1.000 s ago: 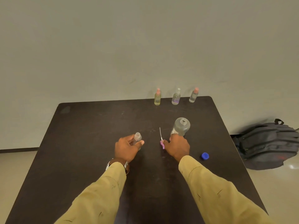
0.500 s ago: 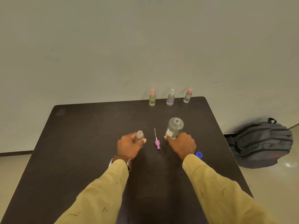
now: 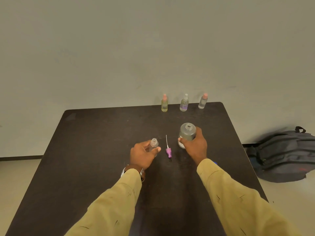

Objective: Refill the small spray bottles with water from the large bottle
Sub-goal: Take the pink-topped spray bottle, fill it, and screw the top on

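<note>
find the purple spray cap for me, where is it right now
In the head view the spray cap lies on the table, between the small bottle in the left hand and the large bottle in the right hand.

The table (image 3: 102, 150) was a very dark brown, almost black. The sleeves (image 3: 109, 210) were mustard yellow and the watch strap (image 3: 134, 167) brown. The spray head (image 3: 169, 152) was purple with a white tube. The large bottle (image 3: 186, 133) was clear with a white label, and the small open bottle (image 3: 154, 143) was clear. The far left bottle (image 3: 164, 104) was yellowish with a pink cap, the far middle bottle (image 3: 184, 105) had a purple label, and the far right bottle (image 3: 203, 103) was clear with a pink cap. The backpack (image 3: 281, 154) was grey.
</note>
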